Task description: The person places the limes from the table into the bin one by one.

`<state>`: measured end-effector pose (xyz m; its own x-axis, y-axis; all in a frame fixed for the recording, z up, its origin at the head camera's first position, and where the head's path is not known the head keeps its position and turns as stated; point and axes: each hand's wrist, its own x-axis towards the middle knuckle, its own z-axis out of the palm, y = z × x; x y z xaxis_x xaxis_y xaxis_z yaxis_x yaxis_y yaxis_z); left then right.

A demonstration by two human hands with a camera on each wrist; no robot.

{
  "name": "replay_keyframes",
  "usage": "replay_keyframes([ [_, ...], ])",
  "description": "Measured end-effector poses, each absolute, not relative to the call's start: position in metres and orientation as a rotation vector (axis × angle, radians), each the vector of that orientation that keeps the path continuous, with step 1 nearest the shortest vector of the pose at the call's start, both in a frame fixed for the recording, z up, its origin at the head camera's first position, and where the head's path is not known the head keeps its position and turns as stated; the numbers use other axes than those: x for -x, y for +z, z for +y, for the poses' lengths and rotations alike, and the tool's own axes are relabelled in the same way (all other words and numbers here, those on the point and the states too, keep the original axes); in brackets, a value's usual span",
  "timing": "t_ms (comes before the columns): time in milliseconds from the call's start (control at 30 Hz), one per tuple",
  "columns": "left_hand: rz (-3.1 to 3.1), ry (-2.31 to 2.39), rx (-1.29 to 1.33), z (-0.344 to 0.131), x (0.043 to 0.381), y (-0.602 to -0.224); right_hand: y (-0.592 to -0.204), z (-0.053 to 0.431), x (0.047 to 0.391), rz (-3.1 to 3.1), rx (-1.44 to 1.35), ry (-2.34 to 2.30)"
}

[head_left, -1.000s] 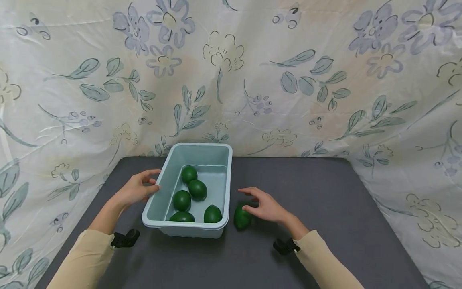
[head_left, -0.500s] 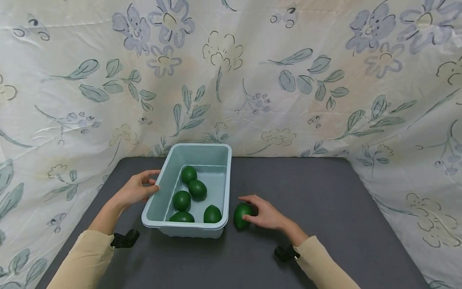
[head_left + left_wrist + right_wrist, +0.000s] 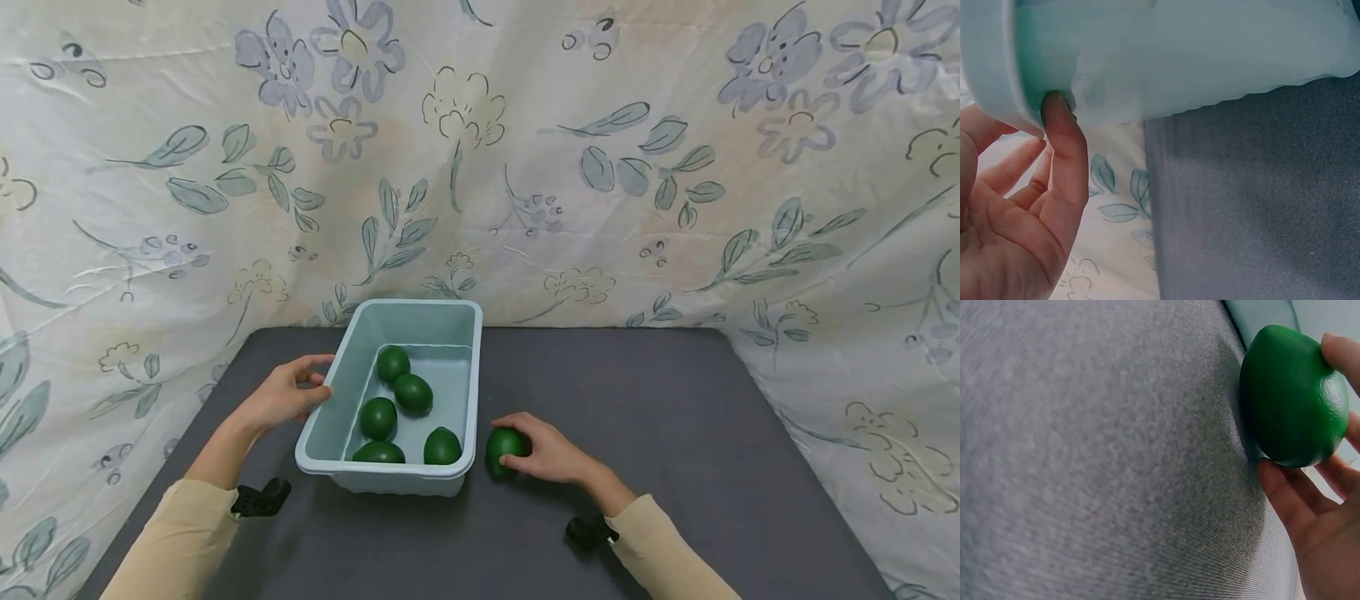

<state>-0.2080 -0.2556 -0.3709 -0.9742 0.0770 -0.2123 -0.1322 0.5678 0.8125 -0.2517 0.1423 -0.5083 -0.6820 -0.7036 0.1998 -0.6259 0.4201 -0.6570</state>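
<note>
A pale blue-green plastic bin (image 3: 477,383) stands left of centre on the dark grey table, with several smooth dark green fruits (image 3: 378,417) lying inside. My left hand (image 3: 283,396) grips the bin's left rim; in the left wrist view, fingers of that hand (image 3: 1029,219) curl under the lip of the bin wall (image 3: 1210,56). Right of the bin, my right hand (image 3: 551,452) holds another green fruit (image 3: 501,450) at table level. Close up in the right wrist view, this fruit (image 3: 1291,394) is egg-shaped and glossy, with thumb above and fingers of the hand (image 3: 1329,537) below.
The dark grey tabletop (image 3: 645,400) stretches right of the bin and along the front. A white cloth with flowers and leaves (image 3: 525,167) hangs behind the table and down both sides. Black wrist cameras (image 3: 261,497) sit on both wrists.
My right hand has come down and slightly toward me onto the green fruit beside the bin, and its thumb and fingers have closed round it. My left hand stays at the bin's rim.
</note>
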Motion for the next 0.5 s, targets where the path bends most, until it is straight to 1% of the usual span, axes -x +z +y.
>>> replay_keyframes([
  [500,2.58,1.371,0.049,-0.2545,0.2078,-0.371,-0.5075,0.1439,0.252,2.547,1.183,-1.148],
])
